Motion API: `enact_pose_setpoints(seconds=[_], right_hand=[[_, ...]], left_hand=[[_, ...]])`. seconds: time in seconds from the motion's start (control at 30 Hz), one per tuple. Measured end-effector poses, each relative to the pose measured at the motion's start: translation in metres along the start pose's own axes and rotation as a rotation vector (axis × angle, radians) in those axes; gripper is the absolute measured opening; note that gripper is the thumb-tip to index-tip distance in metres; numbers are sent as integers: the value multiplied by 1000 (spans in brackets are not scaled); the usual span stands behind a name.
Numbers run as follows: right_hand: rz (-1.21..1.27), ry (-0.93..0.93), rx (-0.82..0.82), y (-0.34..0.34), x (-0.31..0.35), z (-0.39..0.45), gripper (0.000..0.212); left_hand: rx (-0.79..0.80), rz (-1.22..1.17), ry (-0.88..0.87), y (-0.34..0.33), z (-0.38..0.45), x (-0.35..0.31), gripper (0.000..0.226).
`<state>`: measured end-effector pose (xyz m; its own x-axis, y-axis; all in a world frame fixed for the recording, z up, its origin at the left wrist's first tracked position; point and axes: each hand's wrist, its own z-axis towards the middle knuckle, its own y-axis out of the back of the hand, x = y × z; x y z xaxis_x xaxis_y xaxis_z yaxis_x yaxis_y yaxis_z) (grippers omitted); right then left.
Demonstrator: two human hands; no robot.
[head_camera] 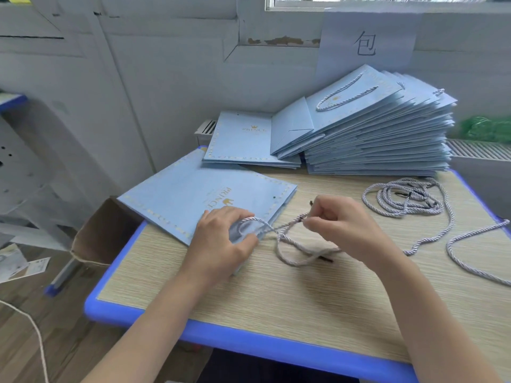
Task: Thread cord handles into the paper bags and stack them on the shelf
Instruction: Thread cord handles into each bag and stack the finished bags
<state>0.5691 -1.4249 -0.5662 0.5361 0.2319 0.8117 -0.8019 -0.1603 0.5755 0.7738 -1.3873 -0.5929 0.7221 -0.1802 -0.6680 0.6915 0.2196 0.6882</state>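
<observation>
Cord in pale twisted strands loops across the middle of the counter, its one end pinched between the curled fingers of the right hand and its other part running under the left hand. The left hand presses on the near corner of a flat blue paper bag, thumb and fingers curled round the cord where it meets the bag's edge. This bag lies at the counter's left edge, partly overhanging it. At the far edge a tall stack of finished bags leans, the top one showing a cord handle, with a lower pile of bags just beside it on the left. Loose cords lie tangled near the right edge.
</observation>
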Motion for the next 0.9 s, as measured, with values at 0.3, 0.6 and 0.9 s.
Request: enact_pose_setpoints(seconds=[0.3,0.6,0.9], right_hand=[[-198,75,38,0,-12,5,5],[-643,97,-33,-9,-22,19,16],[-417,15,-390,19,-41,14,12]], left_hand=[[185,224,-43,-7,62,7,29],[209,191,-134,-16,59,18,34],[185,186,-82,-14,54,15,52]])
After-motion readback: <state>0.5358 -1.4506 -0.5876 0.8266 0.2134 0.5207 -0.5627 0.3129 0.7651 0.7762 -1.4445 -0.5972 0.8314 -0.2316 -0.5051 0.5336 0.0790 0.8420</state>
